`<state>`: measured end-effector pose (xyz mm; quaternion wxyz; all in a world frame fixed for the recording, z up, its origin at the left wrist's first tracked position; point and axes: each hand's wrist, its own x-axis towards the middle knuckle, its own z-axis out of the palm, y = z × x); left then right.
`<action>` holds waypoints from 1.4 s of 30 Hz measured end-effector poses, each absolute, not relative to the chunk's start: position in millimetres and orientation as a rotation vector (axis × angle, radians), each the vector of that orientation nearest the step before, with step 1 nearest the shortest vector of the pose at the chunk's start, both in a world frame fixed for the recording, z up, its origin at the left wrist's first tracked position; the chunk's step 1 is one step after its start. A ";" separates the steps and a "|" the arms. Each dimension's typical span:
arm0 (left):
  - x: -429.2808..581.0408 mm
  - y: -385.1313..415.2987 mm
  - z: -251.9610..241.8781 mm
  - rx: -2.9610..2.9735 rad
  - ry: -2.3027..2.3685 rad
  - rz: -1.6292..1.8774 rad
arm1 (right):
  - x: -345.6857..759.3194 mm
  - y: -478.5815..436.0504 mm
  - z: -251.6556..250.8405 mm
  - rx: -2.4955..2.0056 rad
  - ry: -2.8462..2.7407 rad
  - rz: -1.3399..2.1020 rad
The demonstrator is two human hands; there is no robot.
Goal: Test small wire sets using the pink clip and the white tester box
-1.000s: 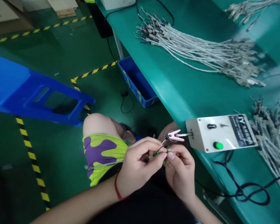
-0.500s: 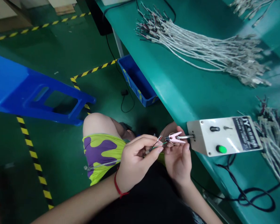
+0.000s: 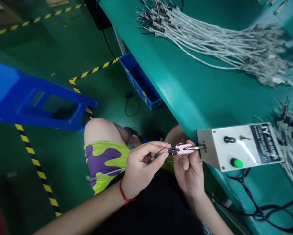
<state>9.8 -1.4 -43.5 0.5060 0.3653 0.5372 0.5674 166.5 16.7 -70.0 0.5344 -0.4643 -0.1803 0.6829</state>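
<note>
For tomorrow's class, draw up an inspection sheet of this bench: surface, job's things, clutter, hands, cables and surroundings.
Surface: teal workbench.
Job's things: pink clip on a metal rod from a white control box with a green button.
Clutter: bundled wire leads on the bench.
Hands: left hand pinches thin coloured wires; right hand holds the clip.
Cables: black cable looped below the box.
Surroundings: blue stool, blue crate, striped floor tape.

teal workbench (image 3: 185, 91) | wire bundles (image 3: 210, 45) | tipped blue plastic stool (image 3: 14, 98) | blue crate (image 3: 139, 81) | yellow-black floor tape (image 3: 36, 166)
</note>
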 end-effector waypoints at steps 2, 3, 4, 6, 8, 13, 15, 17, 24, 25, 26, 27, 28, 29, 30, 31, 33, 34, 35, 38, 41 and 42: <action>9.9 -1.3 -44.5 0.879 1.290 1.358 | 166.3 17.6 -70.2 -1.107 -0.419 1.628; 9.9 -1.3 -44.7 0.885 1.288 1.354 | 166.2 18.1 -70.4 -1.105 -0.417 1.626; 9.9 -1.2 -44.8 0.892 1.287 1.350 | 166.1 18.6 -70.6 -1.102 -0.416 1.626; 10.2 -0.8 -44.9 0.898 1.291 1.340 | 165.9 19.5 -70.9 -1.094 -0.409 1.629; 10.9 -0.1 -45.0 0.893 1.301 1.329 | 166.0 19.8 -71.2 -1.082 -0.400 1.636; 13.2 2.0 -46.2 0.899 1.322 1.307 | 166.0 18.7 -71.5 -1.088 -0.399 1.631; 13.7 2.4 -46.9 0.907 1.329 1.305 | 165.8 18.5 -71.4 -1.077 -0.396 1.630; 14.0 2.5 -47.5 0.912 1.331 1.304 | 165.6 18.8 -71.1 -1.053 -0.388 1.637; 14.8 2.5 -49.0 0.951 1.343 1.321 | 165.2 19.6 -71.7 -0.979 -0.377 1.658; 14.9 2.5 -49.0 0.955 1.341 1.323 | 165.3 19.5 -72.1 -0.974 -0.375 1.663; 15.0 2.5 -49.0 0.957 1.339 1.324 | 165.4 19.4 -72.5 -0.974 -0.375 1.666; 15.1 2.4 -48.9 0.958 1.339 1.325 | 165.6 19.2 -72.9 -0.978 -0.377 1.664; 15.1 2.3 -48.8 0.956 1.341 1.325 | 165.6 19.1 -73.3 -0.984 -0.380 1.661; 15.1 2.1 -48.7 0.954 1.344 1.324 | 165.7 18.9 -73.6 -0.989 -0.383 1.659; 15.1 2.0 -48.6 0.952 1.345 1.323 | 165.9 18.6 -73.7 -0.994 -0.384 1.658; 15.2 1.9 -48.5 0.950 1.345 1.322 | 166.2 18.2 -73.6 -0.997 -0.382 1.660; 15.4 1.8 -48.3 0.948 1.344 1.321 | 167.0 17.1 -72.9 -1.002 -0.378 1.668; 15.6 1.9 -48.3 0.949 1.341 1.322 | 167.6 16.6 -72.2 -1.009 -0.379 1.675; 15.8 2.0 -48.2 0.951 1.336 1.327 | 168.0 16.3 -71.5 -1.018 -0.384 1.679; 16.6 2.6 -47.7 0.953 1.321 1.345 | 168.2 17.2 -69.6 -1.050 -0.423 1.685; 16.8 2.6 -47.0 0.943 1.323 1.343 | 167.5 18.3 -69.5 -1.059 -0.453 1.684; 16.6 2.3 -46.8 0.941 1.326 1.338 | 168.4 17.1 -69.6 -1.057 -0.461 1.695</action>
